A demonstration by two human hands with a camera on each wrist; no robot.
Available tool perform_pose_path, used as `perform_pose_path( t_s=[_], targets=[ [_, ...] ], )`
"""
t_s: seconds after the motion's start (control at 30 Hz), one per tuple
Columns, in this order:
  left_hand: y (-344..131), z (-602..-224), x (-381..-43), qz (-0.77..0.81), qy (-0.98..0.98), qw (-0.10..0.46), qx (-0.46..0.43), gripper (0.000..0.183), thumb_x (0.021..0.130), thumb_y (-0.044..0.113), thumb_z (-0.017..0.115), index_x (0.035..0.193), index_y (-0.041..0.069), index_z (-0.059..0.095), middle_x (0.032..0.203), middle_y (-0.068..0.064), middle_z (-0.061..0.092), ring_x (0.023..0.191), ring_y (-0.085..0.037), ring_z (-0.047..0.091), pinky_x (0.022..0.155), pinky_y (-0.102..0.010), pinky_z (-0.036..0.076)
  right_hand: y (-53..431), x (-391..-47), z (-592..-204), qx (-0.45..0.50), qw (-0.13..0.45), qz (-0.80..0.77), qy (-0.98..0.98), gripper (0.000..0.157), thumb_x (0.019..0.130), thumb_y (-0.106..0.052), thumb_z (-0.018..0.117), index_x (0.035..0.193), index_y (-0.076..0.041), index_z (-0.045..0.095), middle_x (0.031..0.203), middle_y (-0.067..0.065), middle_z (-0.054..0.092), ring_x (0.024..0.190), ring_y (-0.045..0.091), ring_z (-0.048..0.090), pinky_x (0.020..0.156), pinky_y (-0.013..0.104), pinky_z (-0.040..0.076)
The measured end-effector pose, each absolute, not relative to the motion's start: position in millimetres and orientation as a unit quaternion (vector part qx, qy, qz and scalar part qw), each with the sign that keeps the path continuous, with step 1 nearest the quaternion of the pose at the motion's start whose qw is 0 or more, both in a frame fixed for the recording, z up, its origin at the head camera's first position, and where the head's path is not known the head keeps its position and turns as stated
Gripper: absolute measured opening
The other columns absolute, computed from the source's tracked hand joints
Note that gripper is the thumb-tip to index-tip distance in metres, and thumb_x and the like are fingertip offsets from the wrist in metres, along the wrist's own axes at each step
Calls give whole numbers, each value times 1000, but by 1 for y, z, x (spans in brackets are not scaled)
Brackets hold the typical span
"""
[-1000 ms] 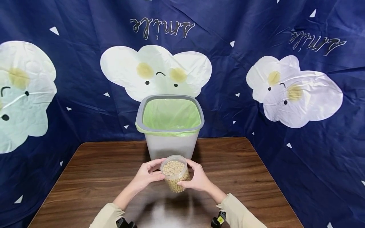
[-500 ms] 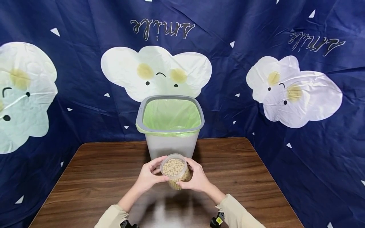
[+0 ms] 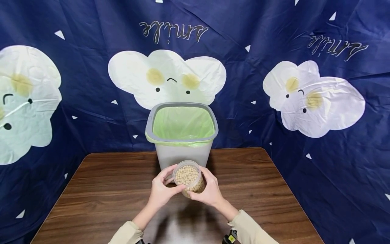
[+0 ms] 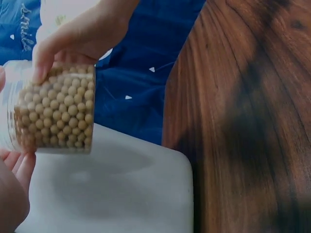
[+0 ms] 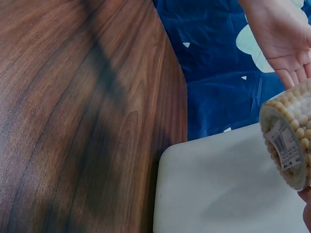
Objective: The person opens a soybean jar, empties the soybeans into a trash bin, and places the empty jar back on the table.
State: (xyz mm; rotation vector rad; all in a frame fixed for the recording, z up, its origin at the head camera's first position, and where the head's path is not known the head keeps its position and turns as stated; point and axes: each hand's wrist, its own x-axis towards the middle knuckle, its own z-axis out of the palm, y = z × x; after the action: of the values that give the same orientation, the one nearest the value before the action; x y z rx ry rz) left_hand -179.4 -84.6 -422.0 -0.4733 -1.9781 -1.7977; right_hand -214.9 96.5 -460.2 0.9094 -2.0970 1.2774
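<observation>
In the head view, both hands hold a clear plastic jar (image 3: 199, 186) full of round tan beans (image 3: 186, 175) between them, raised over the table. My left hand (image 3: 161, 189) grips its upper part, thumb across the front just below the rim and fingers around the far left side. Lower down, my right hand (image 3: 211, 191) wraps the right side, its thumb near the base. The left wrist view shows the beans packed through the jar (image 4: 58, 109). A printed white label (image 5: 284, 145) sits on the jar's base in the right wrist view.
Just beyond the jar stands a pale grey waste bin (image 3: 184, 154) with a darker rim and a green liner (image 3: 182, 122). It rests on a dark wooden table (image 3: 115, 189). A blue cloth (image 3: 243, 78) with cloud prints hangs around the back and sides.
Both hands have lifted the jar a little, toward the bin in the head view. It leans more now, its base swung rightward, and the left thumb has come further across its front.
</observation>
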Motion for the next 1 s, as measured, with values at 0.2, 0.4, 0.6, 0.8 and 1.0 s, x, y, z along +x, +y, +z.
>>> perform_pose_path(
  t_s=[0.2,0.4,0.6,0.8,1.0],
  targets=[
    [-80,-405,-171,-600,-747,235,-165,63,56,-4,82,112,-13,55,112,-24,58,103,-37,55,75,-30,52,96,-215,-463,329,283,470,-768,76,57,-25,79,124,-5,50,111,9,57,96,20,58,77,27,51],
    [-80,-406,-171,-600,-746,241,-159,61,57,-3,82,111,-12,57,111,-22,59,102,-35,56,77,-32,52,97,-214,-465,328,277,465,-774,77,57,-28,80,123,-3,50,111,8,57,96,18,57,78,24,50],
    [-83,-410,-177,-642,-711,248,-143,57,58,-10,79,111,-13,56,109,-25,60,103,-25,58,80,-29,50,96,-213,-469,329,279,470,-770,77,58,-30,80,123,-3,50,112,8,57,97,17,57,78,23,50],
    [-101,-433,-192,-674,-682,252,-133,60,61,-15,75,116,-9,55,113,-26,57,104,-4,56,81,-19,48,101,-209,-463,317,269,480,-772,81,51,-17,83,123,0,50,113,15,57,98,25,58,77,29,52],
    [-121,-429,-188,-677,-684,252,-99,58,62,-19,72,117,-12,53,113,-29,56,100,0,57,81,-19,48,106,-194,-437,316,272,486,-768,76,49,-7,81,117,11,50,108,24,57,93,34,59,74,32,52]
  ],
)
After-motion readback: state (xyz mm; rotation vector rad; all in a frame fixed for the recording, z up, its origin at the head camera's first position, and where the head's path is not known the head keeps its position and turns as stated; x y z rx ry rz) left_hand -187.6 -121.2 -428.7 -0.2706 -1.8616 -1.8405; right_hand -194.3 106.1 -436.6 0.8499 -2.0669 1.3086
